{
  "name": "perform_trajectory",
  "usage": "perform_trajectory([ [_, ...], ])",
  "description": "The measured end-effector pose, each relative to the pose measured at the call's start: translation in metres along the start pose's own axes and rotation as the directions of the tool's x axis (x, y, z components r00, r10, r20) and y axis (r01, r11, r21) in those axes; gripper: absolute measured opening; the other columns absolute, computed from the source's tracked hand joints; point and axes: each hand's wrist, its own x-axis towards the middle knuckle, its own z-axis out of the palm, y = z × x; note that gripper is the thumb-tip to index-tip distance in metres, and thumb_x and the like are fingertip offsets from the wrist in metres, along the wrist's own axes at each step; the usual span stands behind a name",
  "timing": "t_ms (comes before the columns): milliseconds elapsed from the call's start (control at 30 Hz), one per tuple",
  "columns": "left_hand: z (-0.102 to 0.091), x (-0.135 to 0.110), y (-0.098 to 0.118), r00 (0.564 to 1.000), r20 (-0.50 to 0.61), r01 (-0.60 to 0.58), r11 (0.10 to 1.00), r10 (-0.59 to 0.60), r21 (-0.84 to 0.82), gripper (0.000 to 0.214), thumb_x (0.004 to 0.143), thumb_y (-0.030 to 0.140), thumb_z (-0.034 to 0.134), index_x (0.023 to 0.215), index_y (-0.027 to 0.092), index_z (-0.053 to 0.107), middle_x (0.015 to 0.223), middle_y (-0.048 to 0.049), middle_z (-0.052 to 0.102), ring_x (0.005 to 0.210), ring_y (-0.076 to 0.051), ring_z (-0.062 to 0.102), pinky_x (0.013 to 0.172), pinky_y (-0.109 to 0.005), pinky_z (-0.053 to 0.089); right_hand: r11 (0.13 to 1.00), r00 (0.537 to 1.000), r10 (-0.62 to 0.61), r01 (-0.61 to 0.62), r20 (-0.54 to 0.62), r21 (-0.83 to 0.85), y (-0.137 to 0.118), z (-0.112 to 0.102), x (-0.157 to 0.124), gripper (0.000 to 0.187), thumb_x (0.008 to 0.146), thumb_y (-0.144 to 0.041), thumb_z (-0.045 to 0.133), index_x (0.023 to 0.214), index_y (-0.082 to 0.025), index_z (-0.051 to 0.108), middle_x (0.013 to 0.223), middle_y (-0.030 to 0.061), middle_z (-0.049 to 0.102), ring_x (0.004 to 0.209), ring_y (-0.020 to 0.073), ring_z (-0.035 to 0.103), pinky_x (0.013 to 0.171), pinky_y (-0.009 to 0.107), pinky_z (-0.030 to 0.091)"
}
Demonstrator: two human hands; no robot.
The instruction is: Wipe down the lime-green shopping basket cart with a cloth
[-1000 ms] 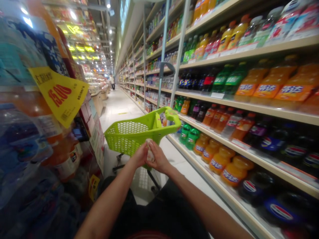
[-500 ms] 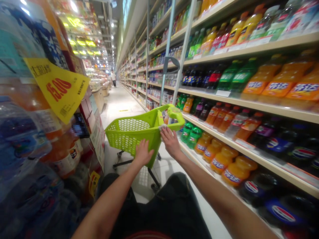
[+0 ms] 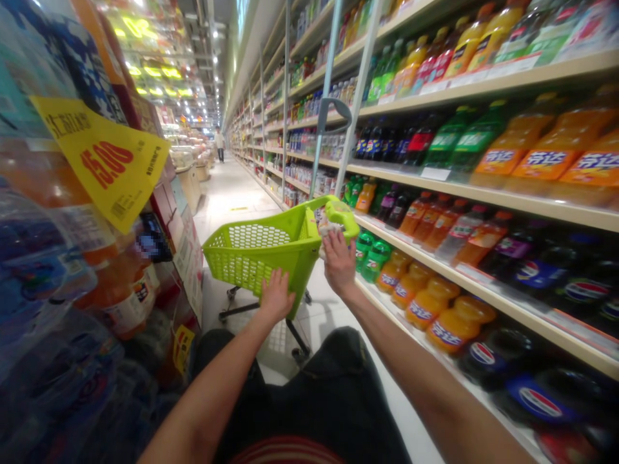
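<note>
A lime-green shopping cart (image 3: 296, 254) with a basket of pierced plastic and dark wheeled legs stands before my knees. My left hand (image 3: 277, 295) is flat against the near side of its basket, fingers extended. Higher up, my right hand (image 3: 340, 263) is at the handle end, its fingers pressing a crumpled white cloth (image 3: 331, 229) on the cart. Part of the cloth is hidden under the fingers. A printed label shows by the handle, partly covered.
Shelves of drink bottles (image 3: 459, 222) line the right side, close to my right arm. Stacked bottle packs with a yellow price sign (image 3: 104, 161) crowd the left. A tiled aisle (image 3: 239, 183) runs ahead, where a person (image 3: 220, 144) stands far off.
My right hand has moved up and slightly right, from the basket's rim onto the handle end, with the white cloth. My left hand stays against the basket's side, almost unmoved.
</note>
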Motion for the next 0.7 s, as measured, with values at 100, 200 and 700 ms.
perform_trajectory([
  [100,0.004,-0.002,0.005,0.999,0.012,-0.053,0.999,0.053,-0.001,0.058,0.082,0.03,0.045,0.136,0.013,0.032,0.147,-0.0137,0.025,0.136,-0.027,0.017,0.109,-0.052,0.016,1.0,0.994,-0.027,0.025,0.104,0.018,-0.005,0.009,-0.011,0.049,0.086,-0.008,0.032,0.133,-0.016,0.04,0.14,0.0121,0.038,0.137,0.02,0.015,0.109,0.052,0.011],
  [200,0.006,-0.004,0.006,0.995,0.026,-0.096,0.995,0.095,0.018,0.058,0.083,0.03,0.044,0.137,0.013,0.03,0.148,-0.0135,0.023,0.137,-0.027,0.016,0.109,-0.052,0.014,0.996,0.971,-0.084,0.075,0.224,0.047,-0.019,0.024,-0.042,0.048,0.085,-0.007,0.032,0.131,-0.014,0.042,0.139,0.0123,0.039,0.137,0.0205,0.017,0.108,0.052,0.013],
  [700,0.004,-0.002,0.002,0.997,-0.04,-0.07,0.996,0.072,0.057,0.061,0.081,0.028,0.044,0.138,0.011,0.028,0.149,-0.0125,0.021,0.137,-0.025,0.014,0.109,-0.052,0.011,0.999,0.988,-0.041,0.038,0.15,0.021,-0.023,0.012,-0.007,0.048,0.085,-0.008,0.032,0.133,-0.015,0.04,0.14,0.0127,0.037,0.137,0.0206,0.017,0.108,0.053,0.012],
])
